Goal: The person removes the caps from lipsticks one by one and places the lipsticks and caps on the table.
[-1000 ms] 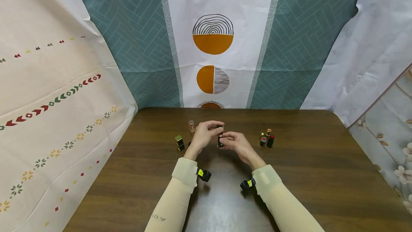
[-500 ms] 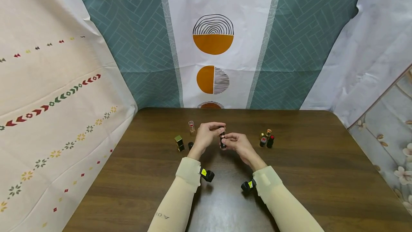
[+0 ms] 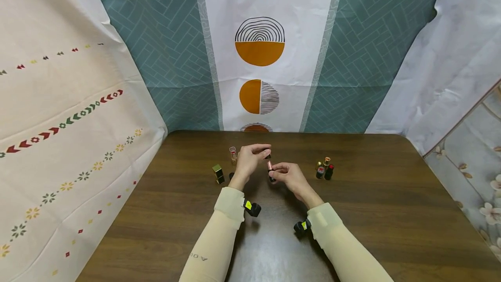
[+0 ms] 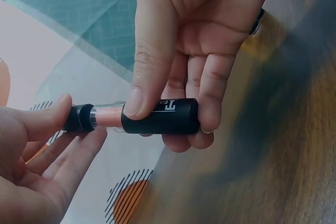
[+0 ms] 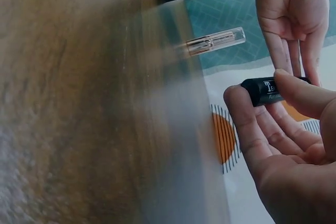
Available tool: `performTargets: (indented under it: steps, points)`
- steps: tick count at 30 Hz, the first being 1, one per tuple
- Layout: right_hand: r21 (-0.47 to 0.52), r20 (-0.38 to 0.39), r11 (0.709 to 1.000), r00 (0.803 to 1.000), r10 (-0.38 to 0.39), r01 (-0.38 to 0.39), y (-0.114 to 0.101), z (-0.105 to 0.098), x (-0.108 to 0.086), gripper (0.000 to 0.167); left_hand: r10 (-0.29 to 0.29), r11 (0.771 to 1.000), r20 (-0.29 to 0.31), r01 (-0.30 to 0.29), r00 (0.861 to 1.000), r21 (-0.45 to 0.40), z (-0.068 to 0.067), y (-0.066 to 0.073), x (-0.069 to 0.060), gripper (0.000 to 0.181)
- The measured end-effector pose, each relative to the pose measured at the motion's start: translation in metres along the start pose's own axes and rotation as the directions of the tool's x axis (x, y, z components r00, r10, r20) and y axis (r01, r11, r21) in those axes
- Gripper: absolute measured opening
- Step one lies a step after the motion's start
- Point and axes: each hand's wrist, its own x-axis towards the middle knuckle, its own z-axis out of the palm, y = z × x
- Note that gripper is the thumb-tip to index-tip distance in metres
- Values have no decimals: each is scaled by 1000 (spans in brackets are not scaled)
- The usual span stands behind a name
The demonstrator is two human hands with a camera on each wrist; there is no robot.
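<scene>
A lipstick is between my two hands above the middle of the table. My right hand pinches its black lettered base between thumb and fingers, and a pink section shows above it. At the other end, my left hand pinches the short black cap. A clear part surrounds the pink section in the left wrist view. From the head, the cap looks drawn up off the pink tube. In the right wrist view the base lies across my right fingers, and the cap is mostly hidden.
Left of my hands stand a clear-topped lipstick, a black lipstick with a gold top and a small dark piece. Several lipsticks cluster at the right. Patterned cloth hangs behind the wooden table.
My left hand has drawn the cap up and away from the base, uncovering the pink section. The right hand has shifted only slightly and still holds the base.
</scene>
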Motion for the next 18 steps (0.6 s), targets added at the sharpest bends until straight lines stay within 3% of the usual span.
performTargets:
  steps: [9, 18]
  points:
    - [-1, -13, 1000, 1000, 0, 0, -1, -3, -1, 29, 26, 999, 11, -26, 1000, -29, 6, -2, 6, 29]
    - [16, -6, 1000, 1000, 24, -24, -2, -12, -3, 30, 4, 1000, 27, -3, 1000, -31, 12, -6, 6, 28]
